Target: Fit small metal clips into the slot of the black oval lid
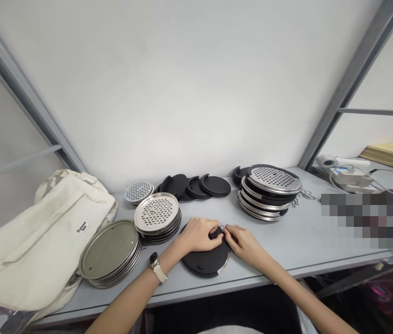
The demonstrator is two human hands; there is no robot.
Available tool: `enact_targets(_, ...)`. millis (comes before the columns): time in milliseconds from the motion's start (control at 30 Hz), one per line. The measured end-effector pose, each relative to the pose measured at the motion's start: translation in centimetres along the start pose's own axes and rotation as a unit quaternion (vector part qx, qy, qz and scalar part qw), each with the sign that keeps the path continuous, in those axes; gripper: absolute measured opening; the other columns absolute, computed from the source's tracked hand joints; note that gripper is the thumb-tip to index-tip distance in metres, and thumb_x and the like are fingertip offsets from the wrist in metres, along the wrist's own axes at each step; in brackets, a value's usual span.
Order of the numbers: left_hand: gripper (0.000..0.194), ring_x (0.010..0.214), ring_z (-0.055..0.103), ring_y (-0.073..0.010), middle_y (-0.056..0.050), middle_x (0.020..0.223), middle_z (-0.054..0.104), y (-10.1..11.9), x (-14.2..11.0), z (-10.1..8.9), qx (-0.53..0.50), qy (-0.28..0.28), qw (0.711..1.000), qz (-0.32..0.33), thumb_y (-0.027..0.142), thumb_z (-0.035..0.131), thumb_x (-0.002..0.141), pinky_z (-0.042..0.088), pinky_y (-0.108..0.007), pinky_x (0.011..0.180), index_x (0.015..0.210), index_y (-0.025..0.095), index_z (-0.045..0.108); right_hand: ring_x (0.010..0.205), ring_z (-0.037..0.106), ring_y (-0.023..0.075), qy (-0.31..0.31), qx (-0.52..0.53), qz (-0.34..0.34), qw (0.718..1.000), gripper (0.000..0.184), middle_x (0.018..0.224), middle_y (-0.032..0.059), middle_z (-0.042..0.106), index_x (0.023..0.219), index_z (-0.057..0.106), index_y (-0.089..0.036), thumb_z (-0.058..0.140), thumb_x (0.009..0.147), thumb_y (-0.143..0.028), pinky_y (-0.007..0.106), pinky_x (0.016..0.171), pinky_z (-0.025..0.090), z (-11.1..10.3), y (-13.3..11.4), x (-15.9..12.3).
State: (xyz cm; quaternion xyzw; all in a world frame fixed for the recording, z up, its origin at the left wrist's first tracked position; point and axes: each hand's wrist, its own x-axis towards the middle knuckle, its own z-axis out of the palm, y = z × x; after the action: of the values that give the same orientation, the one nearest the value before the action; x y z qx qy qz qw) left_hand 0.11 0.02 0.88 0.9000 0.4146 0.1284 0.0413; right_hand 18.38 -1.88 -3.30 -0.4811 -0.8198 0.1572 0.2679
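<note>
A black round plate [206,260] with a metal rim showing at its right edge lies near the front of the grey table. My left hand [198,235] rests on its far part, fingers curled and thumb bent around a black piece at its edge. Close by on the right, my right hand [245,242] pinches a small thin wire loop [222,228] at the plate's far edge. The fingertips of both hands nearly meet there. Whether the loop passes through the plate is too small to tell.
Left stand perforated metal grater discs [157,213], a stack of olive metal discs [111,250] and a cream bag [43,232]. Black round holders [215,185] lie along the wall. Right is a stack of assembled graters [269,199] beside wire hooks [303,196]. Shelf posts [349,69] frame the table.
</note>
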Motion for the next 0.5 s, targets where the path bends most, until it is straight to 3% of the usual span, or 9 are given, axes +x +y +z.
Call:
enact_targets(400,0.019,0.064,0.056,-0.0159,0.0,0.07,0.061,-0.7,0.3,0.1,0.002,-0.004,1.0,-0.011,0.037,0.05,0.085,0.028,-0.028,0.054,0.076,0.02,0.052,0.059,0.047,0.0173,0.026,-0.036,-0.037,0.998,0.03,0.056,0.0003,0.047,0.064,0.042,-0.022,0.034,0.092,-0.024,0.028,0.059,0.034,0.2,-0.9,-0.8)
enact_targets(500,0.017,0.065,0.057,-0.0163,0.0,0.07,0.061,-1.0,0.4,0.0,0.003,-0.008,1.0,-0.004,0.035,0.051,0.084,0.029,-0.028,0.055,0.077,0.02,0.053,0.057,0.046,0.016,0.05,-0.008,-0.008,0.999,0.03,0.055,-0.0011,0.045,0.063,0.039,-0.022,0.035,0.093,-0.026,0.027,0.057,0.034,0.0,-0.9,-0.8)
